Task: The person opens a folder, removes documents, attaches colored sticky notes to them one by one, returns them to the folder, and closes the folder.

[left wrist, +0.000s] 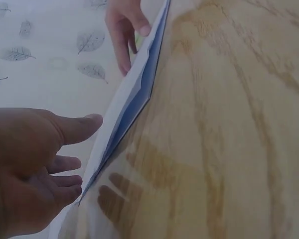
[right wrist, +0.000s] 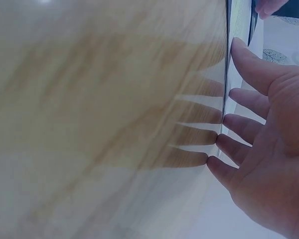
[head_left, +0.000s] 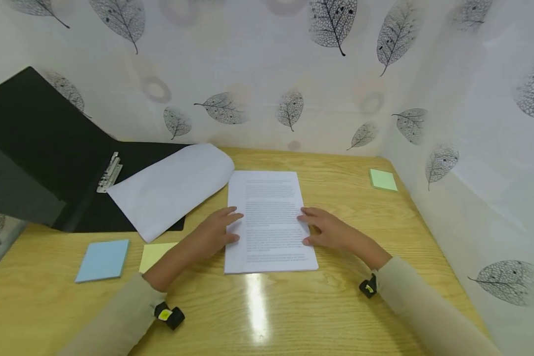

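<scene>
A stack of printed sheets [head_left: 273, 222] lies flat on the wooden table, text side up. My left hand [head_left: 209, 232] is at its left edge, thumb and fingers spread over the margin. Opposite it, my right hand [head_left: 331, 230] has its fingertips at the right edge. Seen low in the left wrist view, the near edge of the stack [left wrist: 122, 99] shows sheets slightly parted, and the left thumb is held apart from the fingers. In the right wrist view the right hand [right wrist: 284, 119] has extended fingers, their tips right at the table surface beside the stack.
An open black folder [head_left: 138, 153] with a metal clip [head_left: 110, 173] stands at the left, a loose curled white sheet [head_left: 173, 188] across it. Blue sticky notes [head_left: 102, 260] and yellow ones [head_left: 155, 254] lie in front. Green notes [head_left: 382, 179] sit back right, near the leaf-patterned wall [head_left: 249, 64].
</scene>
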{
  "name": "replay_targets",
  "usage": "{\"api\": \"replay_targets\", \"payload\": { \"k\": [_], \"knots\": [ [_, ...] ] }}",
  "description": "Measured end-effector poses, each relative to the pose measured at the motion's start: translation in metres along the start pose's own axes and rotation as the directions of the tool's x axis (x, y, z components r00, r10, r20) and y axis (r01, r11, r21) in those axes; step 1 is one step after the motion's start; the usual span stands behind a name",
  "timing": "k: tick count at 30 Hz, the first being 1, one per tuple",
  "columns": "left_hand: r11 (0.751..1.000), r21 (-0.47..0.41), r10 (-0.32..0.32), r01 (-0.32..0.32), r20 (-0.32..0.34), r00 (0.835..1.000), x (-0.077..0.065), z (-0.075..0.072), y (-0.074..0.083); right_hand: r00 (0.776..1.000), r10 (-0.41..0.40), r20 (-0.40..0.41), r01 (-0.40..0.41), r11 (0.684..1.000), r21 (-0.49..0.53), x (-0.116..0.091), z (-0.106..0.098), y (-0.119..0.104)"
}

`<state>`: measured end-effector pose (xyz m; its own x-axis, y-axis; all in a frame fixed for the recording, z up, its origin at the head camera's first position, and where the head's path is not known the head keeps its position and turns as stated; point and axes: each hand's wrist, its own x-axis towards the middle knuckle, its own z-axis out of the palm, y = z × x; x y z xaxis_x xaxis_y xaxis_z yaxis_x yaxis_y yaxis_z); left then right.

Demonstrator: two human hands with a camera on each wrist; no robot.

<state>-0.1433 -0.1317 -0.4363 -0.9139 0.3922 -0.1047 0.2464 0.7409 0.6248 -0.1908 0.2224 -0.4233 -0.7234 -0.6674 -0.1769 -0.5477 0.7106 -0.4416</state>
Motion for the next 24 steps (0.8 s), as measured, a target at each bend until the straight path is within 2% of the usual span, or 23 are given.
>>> {"api": "replay_targets", "payload": {
  "k": [4,8,11,13,17,20,24],
  "knots": [
    [1.000,-0.031,0.002,-0.001,0.033,0.999,-0.003,0.001,-0.007,1.000,-0.008,-0.004,0.008,1.000,-0.004,0.000,0.001,0.000],
    [0.999,-0.024,0.030,-0.029,0.037,0.999,-0.005,0.002,-0.013,1.000,-0.001,-0.001,0.001,1.000,0.000,-0.001,0.000,-0.001],
    [0.999,-0.015,0.040,-0.040,0.039,0.998,-0.006,0.002,-0.016,0.999,0.045,-0.015,-0.044,0.996,0.075,-0.002,-0.006,0.000],
    [0.999,-0.011,0.048,-0.047,0.038,0.998,-0.006,0.002,-0.017,0.993,0.109,-0.047,-0.101,0.984,0.146,-0.001,-0.013,0.008],
    [0.999,-0.014,0.053,-0.053,0.035,0.998,-0.006,0.002,-0.018,0.951,0.265,-0.157,-0.226,0.947,0.228,-0.001,-0.035,0.046],
    [0.998,-0.016,0.063,-0.063,0.026,0.998,-0.006,0.002,-0.018,0.910,0.356,-0.214,-0.309,0.925,0.221,-0.005,-0.054,0.086],
    [0.997,0.007,0.079,-0.079,0.016,0.997,-0.007,0.003,-0.018,0.869,0.421,-0.260,-0.382,0.905,0.190,-0.016,-0.073,0.138]
  ]
}}
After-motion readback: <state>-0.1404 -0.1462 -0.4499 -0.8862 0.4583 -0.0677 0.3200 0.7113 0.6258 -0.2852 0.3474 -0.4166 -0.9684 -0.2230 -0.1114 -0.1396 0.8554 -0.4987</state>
